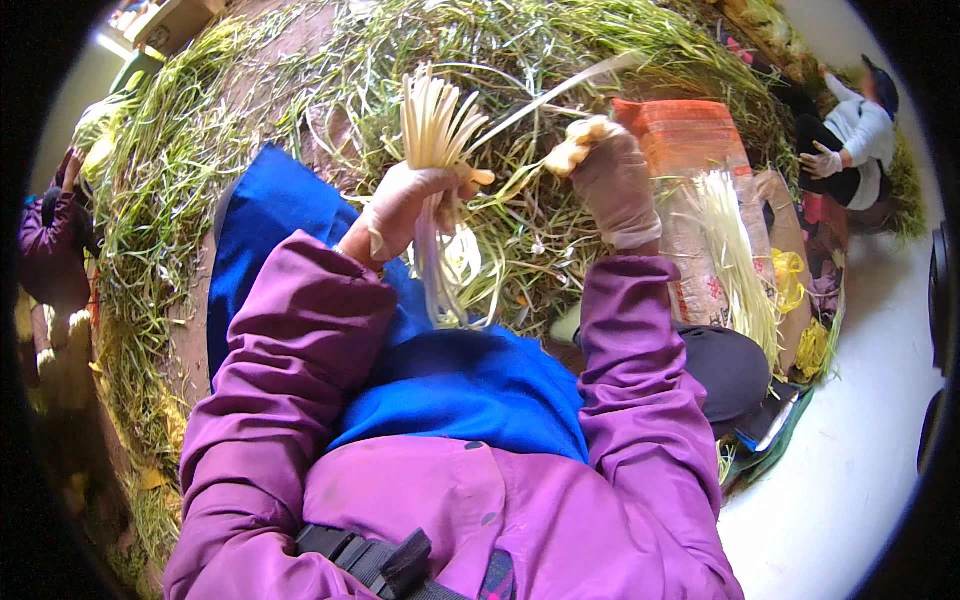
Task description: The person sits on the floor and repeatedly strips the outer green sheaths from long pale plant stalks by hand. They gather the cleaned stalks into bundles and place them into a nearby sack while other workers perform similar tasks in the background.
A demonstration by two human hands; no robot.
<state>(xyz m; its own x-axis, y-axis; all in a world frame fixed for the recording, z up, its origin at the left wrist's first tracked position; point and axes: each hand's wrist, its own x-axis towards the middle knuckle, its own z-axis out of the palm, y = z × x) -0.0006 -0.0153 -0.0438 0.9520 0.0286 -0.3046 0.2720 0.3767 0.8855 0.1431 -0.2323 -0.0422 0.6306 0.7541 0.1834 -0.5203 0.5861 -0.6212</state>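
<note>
My left hand [420,199], in a thin glove, grips a bundle of pale chive-like stalks [435,124]. Their cut-looking ends fan upward, and thin limp leaves [442,277] hang below the fist. One long pale stalk [562,94] juts out to the upper right. My right hand [611,176], gloved with yellowish coverings on the fingers, is curled to the right of the bundle. A yellow-green leaf [517,182] runs from beside the bundle to its fingertips, which appear closed on it. Blue cloth [457,382] covers my lap beneath the hands.
Loose green leaves [540,247] lie heaped ahead. On the right, pale stalks [727,247] rest on an orange-and-white woven sack [682,139], near yellow plastic ties [787,281]. One person [862,142] sits at the far right, another [56,240] at the far left. White floor [847,450] shows right.
</note>
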